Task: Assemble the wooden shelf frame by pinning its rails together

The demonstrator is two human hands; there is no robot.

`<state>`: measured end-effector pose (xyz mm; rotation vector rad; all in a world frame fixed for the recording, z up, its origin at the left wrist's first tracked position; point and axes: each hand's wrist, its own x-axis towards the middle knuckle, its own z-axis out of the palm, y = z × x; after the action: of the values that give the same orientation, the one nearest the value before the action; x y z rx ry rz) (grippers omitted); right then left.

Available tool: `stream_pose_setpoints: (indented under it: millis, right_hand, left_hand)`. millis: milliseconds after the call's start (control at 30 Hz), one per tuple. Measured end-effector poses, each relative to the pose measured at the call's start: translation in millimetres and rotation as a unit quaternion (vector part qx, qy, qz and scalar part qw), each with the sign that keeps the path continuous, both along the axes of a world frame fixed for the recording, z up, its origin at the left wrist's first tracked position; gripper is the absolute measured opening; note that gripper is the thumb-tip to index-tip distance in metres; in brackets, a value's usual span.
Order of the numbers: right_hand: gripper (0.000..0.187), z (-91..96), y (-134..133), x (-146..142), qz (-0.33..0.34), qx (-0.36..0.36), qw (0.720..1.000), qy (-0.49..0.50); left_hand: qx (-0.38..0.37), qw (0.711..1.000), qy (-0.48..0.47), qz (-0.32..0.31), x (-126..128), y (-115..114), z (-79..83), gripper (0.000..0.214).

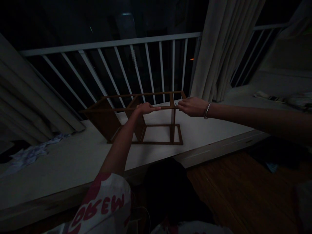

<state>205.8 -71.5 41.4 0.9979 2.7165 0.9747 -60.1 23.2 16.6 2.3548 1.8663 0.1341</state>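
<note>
A brown wooden shelf frame (140, 142) lies on its side on a white window ledge, its panels standing crosswise. My left hand (146, 108) grips the upper rail near the middle, with a finger stretched along it. At the frame's right end, the fingers of my right hand (191, 106) are closed on a thin bent metal piece (175, 105) beside the corner joint. The dim light hides its exact kind. A silver bracelet (207, 111) circles my right wrist.
Behind the ledge (214, 130) runs a white railing (146, 40) before dark glass. Curtains (226, 42) hang on both sides. Crumpled cloth (31, 152) lies at the left, more fabric at the far right. Below is a wooden floor (226, 188) with dark items at the right.
</note>
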Motion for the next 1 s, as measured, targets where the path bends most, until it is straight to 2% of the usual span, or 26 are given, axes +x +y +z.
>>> stream_pose_setpoints:
  millis: [200, 633, 867, 1000]
  right_hand:
    - [0.030, 8.2, 8, -2, 0.070, 0.014, 0.995, -0.072]
    - [0.030, 10.6, 10, -17, 0.059, -0.037, 0.994, -0.080]
    - [0.030, 5.7, 15, -25, 0.080, 0.029, 0.990, -0.116]
    - [0.027, 4.3, 18, -31, 0.081, 0.036, 0.989, -0.119]
  left_hand:
    - [0.006, 1.000, 0.002, 0.007, 1, -3, 1.0, 0.069]
    - [0.002, 1.000, 0.010, -0.003, -1, 4, -2.9, 0.067]
    - [0.013, 1.000, 0.016, 0.005, 2, 3, -4.9, 0.067]
    - [0.029, 0.999, 0.015, 0.010, 2, 2, -7.1, 0.066]
